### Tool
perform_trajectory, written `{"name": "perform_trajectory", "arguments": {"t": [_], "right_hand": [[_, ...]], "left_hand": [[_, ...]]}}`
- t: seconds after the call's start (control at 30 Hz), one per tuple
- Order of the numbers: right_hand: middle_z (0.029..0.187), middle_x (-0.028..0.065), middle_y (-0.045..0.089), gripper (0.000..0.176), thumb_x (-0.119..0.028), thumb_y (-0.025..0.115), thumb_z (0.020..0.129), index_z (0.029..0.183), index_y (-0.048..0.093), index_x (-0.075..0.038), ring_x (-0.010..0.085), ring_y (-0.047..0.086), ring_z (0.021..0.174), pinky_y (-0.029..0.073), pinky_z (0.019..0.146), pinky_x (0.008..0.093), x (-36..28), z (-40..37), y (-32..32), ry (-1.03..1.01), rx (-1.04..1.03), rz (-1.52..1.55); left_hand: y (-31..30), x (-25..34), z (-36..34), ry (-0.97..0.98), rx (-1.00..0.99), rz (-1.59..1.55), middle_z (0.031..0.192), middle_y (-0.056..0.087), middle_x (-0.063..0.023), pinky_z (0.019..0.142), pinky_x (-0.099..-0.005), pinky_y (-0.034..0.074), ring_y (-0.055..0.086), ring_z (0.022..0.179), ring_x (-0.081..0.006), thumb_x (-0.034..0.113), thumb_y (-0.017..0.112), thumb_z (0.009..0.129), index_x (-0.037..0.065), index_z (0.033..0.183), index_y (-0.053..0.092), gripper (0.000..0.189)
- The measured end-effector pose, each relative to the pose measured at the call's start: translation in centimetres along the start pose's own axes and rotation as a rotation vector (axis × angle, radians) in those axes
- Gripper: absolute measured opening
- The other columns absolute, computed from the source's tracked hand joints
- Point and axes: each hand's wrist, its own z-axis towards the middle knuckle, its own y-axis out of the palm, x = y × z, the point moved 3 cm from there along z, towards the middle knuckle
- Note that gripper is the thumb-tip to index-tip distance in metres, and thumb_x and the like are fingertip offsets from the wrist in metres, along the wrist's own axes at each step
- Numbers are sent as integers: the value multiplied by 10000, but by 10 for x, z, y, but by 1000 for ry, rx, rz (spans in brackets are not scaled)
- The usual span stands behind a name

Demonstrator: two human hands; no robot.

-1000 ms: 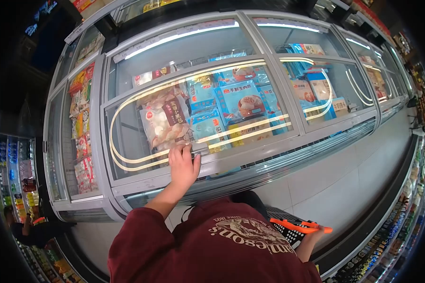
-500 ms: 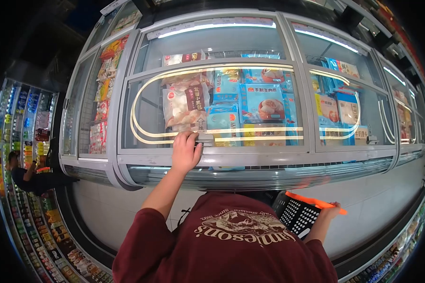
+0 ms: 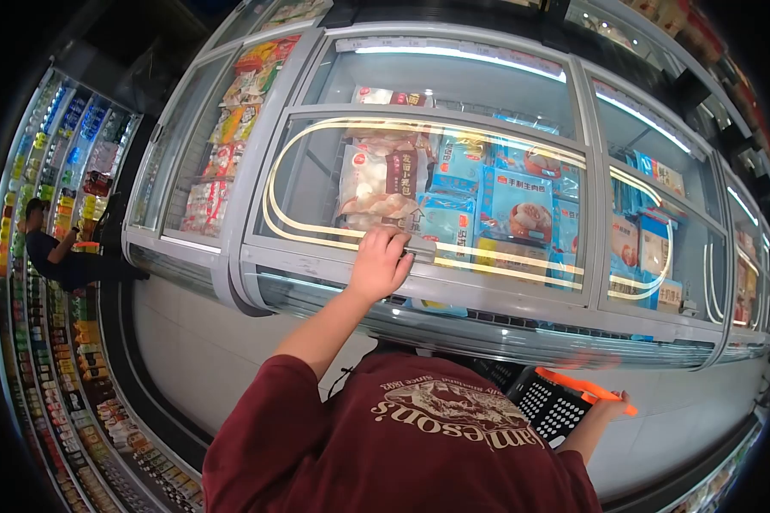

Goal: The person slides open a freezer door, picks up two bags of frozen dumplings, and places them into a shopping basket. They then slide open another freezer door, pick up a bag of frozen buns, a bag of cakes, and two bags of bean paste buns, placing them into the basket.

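Observation:
My left hand (image 3: 380, 265) is closed over the handle (image 3: 422, 250) at the front edge of a sliding glass freezer lid (image 3: 308, 201). Beneath the glass lie a clear bag of small white buns (image 3: 370, 179) with a dark red label and several blue frozen food packs (image 3: 519, 205). Down at my right side, my right hand (image 3: 612, 407) grips the orange handle (image 3: 586, 389) of a black shopping basket (image 3: 549, 405); the fingers are partly hidden behind it.
Another freezer section with red and yellow bags (image 3: 235, 128) adjoins on the left, and more freezers (image 3: 663, 248) continue right. Stocked shelves (image 3: 68, 376) line the far left, where a person (image 3: 56, 248) stands. Pale floor tiles (image 3: 188, 342) run along the freezer front.
My view has turned, so the freezer appears shifted right and tilted. My left hand stays on the lid handle, and my right hand still holds the basket.

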Motion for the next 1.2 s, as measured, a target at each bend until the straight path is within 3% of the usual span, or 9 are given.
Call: {"name": "perform_trajectory", "arguments": {"t": [0.13, 0.23, 0.3, 0.33, 0.43, 0.5, 0.57, 0.8, 1.2], "right_hand": [[739, 94, 491, 321, -216, 510, 738, 958, 437, 7, 225, 494, 664, 422, 631, 332, -8, -48, 13, 26, 109, -221], [982, 184, 486, 560, -310, 544, 741, 1137, 365, 43, 314, 487, 875, 401, 770, 396, -30, -111, 40, -63, 51, -1173], [1138, 231, 399, 620, -303, 592, 724, 1175, 344, 43, 356, 391, 1042, 335, 863, 430, 2, -135, 67, -1034, 118, -1275], [1169, 227, 373, 592, -222, 614, 720, 1187, 346, 22, 348, 317, 1116, 257, 934, 425, 12, -173, 86, -1223, -290, -1067], [1264, 214, 275, 573, -152, 589, 723, 1215, 336, -1, 338, 252, 1188, 170, 976, 428, 50, -345, 155, -1168, -1186, -888], [1296, 229, 239, 550, -204, 581, 740, 1209, 353, -31, 378, 209, 1212, 177, 966, 480, 78, -422, 184, -1235, -1561, -944], [1270, 237, 287, 516, -206, 607, 708, 1152, 402, -40, 377, 254, 1192, 183, 955, 498, 127, -451, 204, -1229, -1686, -983], [1164, 232, 427, 471, -198, 656, 638, 1027, 456, -23, 389, 390, 1091, 268, 879, 518, 149, -455, 268, -1437, -1590, -853], [1043, 212, 509, 567, -261, 622, 696, 1117, 406, 51, 357, 454, 1029, 309, 872, 476, 185, -447, 460, -1579, -1462, -712]], "left_hand": [[-1, -4, 0, 16, 5, -25, 969, 460, -128, 807, -397, 340, 432, 922, -302, 168, 542, 710, 34, 981, 487, 308], [0, -9, -2, 30, 27, -37, 949, 455, -118, 810, -403, 334, 428, 925, -292, 154, 552, 696, 40, 978, 488, 312], [1, -11, -2, 32, 30, -45, 942, 452, -115, 817, -408, 328, 425, 929, -291, 148, 558, 689, 44, 978, 488, 315], [1, -12, -2, 28, 24, -56, 942, 445, -113, 825, -407, 323, 421, 936, -290, 151, 571, 681, 53, 982, 489, 327], [5, -17, -4, 30, 3, -84, 978, 445, -111, 854, -428, 308, 414, 969, -288, 165, 579, 681, 77, 1006, 491, 349], [3, -22, 0, 106, -61, -73, 1014, 441, -110, 875, -449, 293, 403, 1004, -292, 169, 581, 683, 95, 1020, 494, 356], [4, -27, 3, 142, -104, -82, 1045, 437, -108, 893, -469, 277, 391, 1036, -296, 171, 579, 688, 110, 1036, 491, 364], [21, -57, 51, 212, -3, -108, 1058, 429, -157, 885, -518, 291, 399, 1035, -336, 141, 553, 691, 109, 1037, 497, 352], [77, -138, 217, 226, 93, -67, 1081, 441, -116, 917, -514, 264, 397, 1069, -304, 178, 509, 750, 157, 1079, 489, 330]]}}
